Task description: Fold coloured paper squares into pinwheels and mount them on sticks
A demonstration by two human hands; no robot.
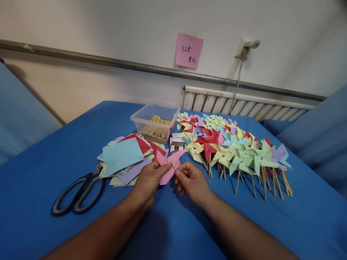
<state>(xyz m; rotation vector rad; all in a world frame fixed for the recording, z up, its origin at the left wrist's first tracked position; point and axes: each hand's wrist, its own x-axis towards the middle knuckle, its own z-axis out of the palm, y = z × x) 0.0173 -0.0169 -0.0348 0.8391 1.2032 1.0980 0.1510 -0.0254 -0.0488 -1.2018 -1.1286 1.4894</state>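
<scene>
Pale wall behind, crossed by a metal rail [121,65], with a white radiator [211,103] below on the right. Above the rail: pink note [189,50] with handwriting, and farther right a wall socket [239,53] with a plugged-in cable. Blue fabric hanging at both sides. In front: table [173,227] under a blue cover.

At centre, just above the near part of the table: pink pinwheel [167,174], held between both hands. Left hand [146,180] closed on its left side, thumb laid over the paper near the middle. Right hand [192,182] with fingers curled, thumb and forefinger pinching at the end of a short visible piece of stick [173,165] against the pinwheel.

Left of the hands: loose pile of coloured paper [121,155], light blue sheet uppermost. Beside it, dark-handled scissors [88,189], handles toward the near left, blades largely hidden at the pile's edge. Behind the pile: clear plastic box [137,124] containing many thin sticks [157,126]. Just right of that, small white carton [176,142]. To the right, crowded rows of finished pinwheels [241,160] in green, yellow, red, purple and blue, nearest sticks pointing toward the near edge.
</scene>
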